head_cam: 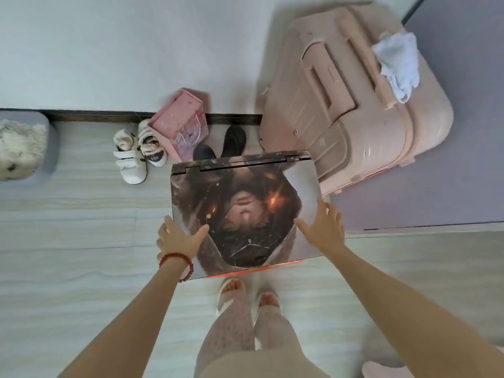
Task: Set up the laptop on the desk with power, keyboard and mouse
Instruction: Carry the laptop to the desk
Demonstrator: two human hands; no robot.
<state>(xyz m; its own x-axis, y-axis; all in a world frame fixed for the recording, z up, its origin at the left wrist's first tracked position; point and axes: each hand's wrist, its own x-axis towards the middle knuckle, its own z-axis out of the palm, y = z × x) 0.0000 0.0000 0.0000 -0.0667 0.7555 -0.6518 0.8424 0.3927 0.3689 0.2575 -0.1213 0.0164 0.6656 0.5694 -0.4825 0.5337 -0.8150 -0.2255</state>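
A closed laptop (242,208) with a printed picture skin on its lid is held flat in the air above the floor, hinge edge away from me. My left hand (178,237) grips its left near corner, thumb on the lid and fingers under the edge. My right hand (323,227) grips the right edge the same way, thumb lying on the lid. A red bead bracelet sits on my left wrist. No desk, power cable, keyboard or mouse is in view.
A pink suitcase (349,105) stands at the right against the wall with a white cloth (396,65) on it. A pink gift bag (181,124), white sneakers (136,156) and black shoes (233,141) lie by the skirting. A grey bin (41,148) holding something fluffy is at the left.
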